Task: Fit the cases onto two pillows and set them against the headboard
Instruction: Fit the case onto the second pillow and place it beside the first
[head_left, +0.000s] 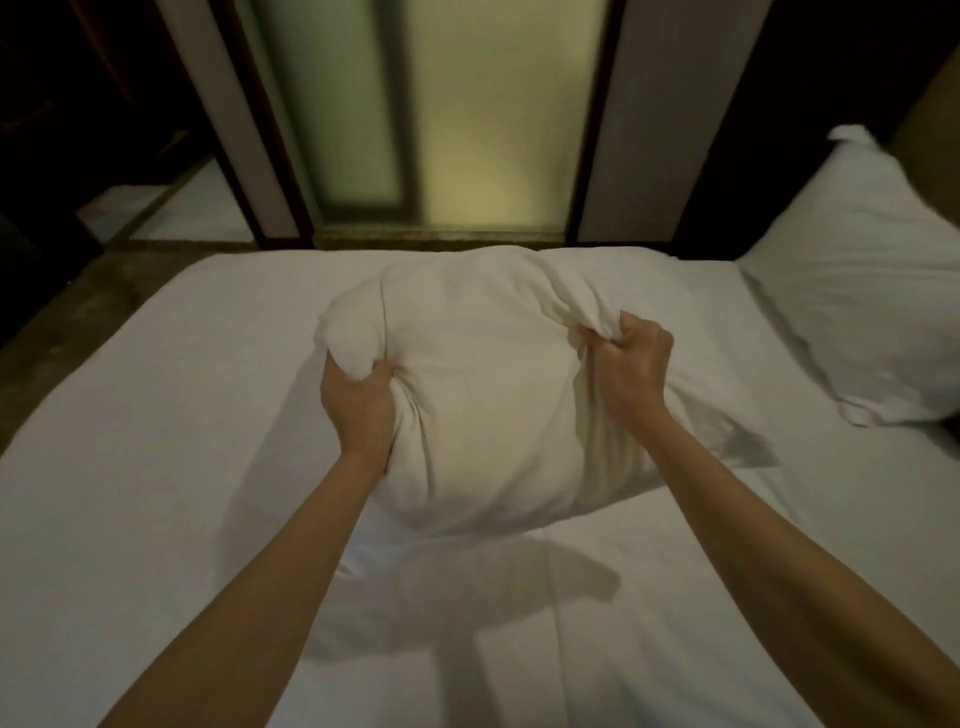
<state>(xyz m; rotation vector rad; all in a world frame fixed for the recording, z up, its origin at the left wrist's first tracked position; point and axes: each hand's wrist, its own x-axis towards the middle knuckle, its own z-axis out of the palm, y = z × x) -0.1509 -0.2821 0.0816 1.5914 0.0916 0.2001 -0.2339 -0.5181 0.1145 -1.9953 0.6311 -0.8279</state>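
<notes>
Two bare hands are gripping a plump white fabric pillow (483, 395) above the middle of a wide bed covered in a smooth white sheet (156, 441). The left hand (356, 410) is clenching a bunched corner at the pillow's left side, its fingers (382, 371) digging into the cloth so that creases are radiating from the grip. The right hand (631, 358) is closing into a fist on a twisted fold of white fabric near the pillow's upper right edge (whether that fold is a loose case or the pillow's own cover, I cannot tell). The pillow is hanging slightly raised, casting a soft grey shadow (467, 587) on the sheet beneath it and between the two forearms. A second white pillow (862, 296) is leaning at the right end of the bed, well apart from the held one. Beyond the far edge of the bed, a tall frosted glass panel (467, 114) is glowing pale yellow-green between dark frames.
</notes>
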